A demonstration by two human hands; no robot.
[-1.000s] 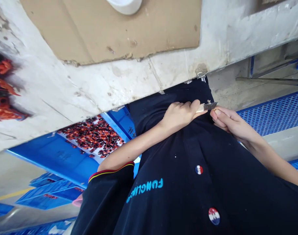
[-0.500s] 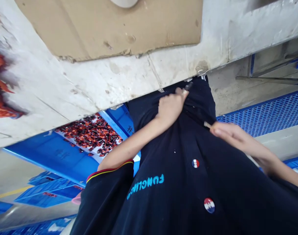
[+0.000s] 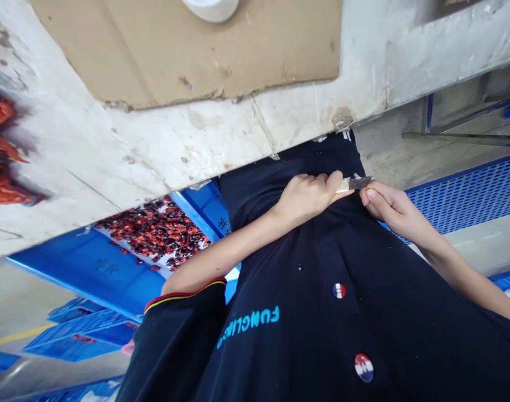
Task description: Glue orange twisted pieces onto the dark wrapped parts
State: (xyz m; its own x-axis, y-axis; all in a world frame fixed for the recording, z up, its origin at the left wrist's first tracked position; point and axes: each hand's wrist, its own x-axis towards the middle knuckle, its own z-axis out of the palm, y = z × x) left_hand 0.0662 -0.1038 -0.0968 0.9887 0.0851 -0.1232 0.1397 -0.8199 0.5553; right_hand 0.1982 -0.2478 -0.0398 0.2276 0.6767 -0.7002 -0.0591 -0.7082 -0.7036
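Left hand point(image 3: 309, 196) wrapped round the knife point(image 3: 359, 183), blade across to the right hand point(image 3: 386, 204), which pinches a small, mostly hidden piece point(image 3: 367, 188) right by the tip! Dark shirt point(image 3: 296, 245) below, cardboard point(image 3: 162, 50) on the white table point(image 3: 187, 139), red-and-black bits point(image 3: 154, 229) in the blue crate point(image 3: 99, 271) at left, beneath the table's edge

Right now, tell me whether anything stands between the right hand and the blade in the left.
Nothing visible does. The dark blade juts from the left hand, its tip right beside the right hand; whether they touch, I cannot tell.
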